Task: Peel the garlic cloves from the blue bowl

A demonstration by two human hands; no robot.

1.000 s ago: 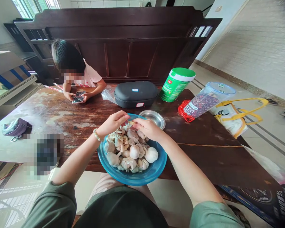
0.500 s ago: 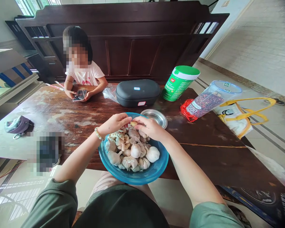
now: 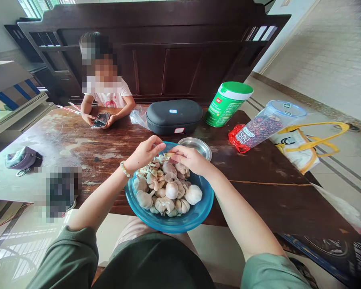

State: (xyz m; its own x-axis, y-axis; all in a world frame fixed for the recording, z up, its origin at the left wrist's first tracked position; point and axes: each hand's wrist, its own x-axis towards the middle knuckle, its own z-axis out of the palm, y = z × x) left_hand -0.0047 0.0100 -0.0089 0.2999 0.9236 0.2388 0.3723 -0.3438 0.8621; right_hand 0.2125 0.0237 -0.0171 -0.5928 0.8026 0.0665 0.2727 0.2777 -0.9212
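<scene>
**Pinching a little garlic clove (image 3: 168, 155) over my blue bowl (image 3: 168, 226)**

My right hand (image 3: 190, 159) is gripping the clove narrowly between its fingers; my left hand (image 3: 144, 153) is curling just beside it, though I can't tell if those fingers are touching it; the garlic bulbs (image 3: 165, 192) are sitting heaped in the bowl at the near edge of the bench (image 3: 267, 200); a steel dish (image 3: 195, 147) is sitting just past the rim, with open wood to my right.

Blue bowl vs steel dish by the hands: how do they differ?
The blue bowl is larger than the steel dish, and blue where the dish is shiny metal. The bowl is heaped with garlic bulbs; the dish shows none. Both are round, on the wooden table.
</scene>
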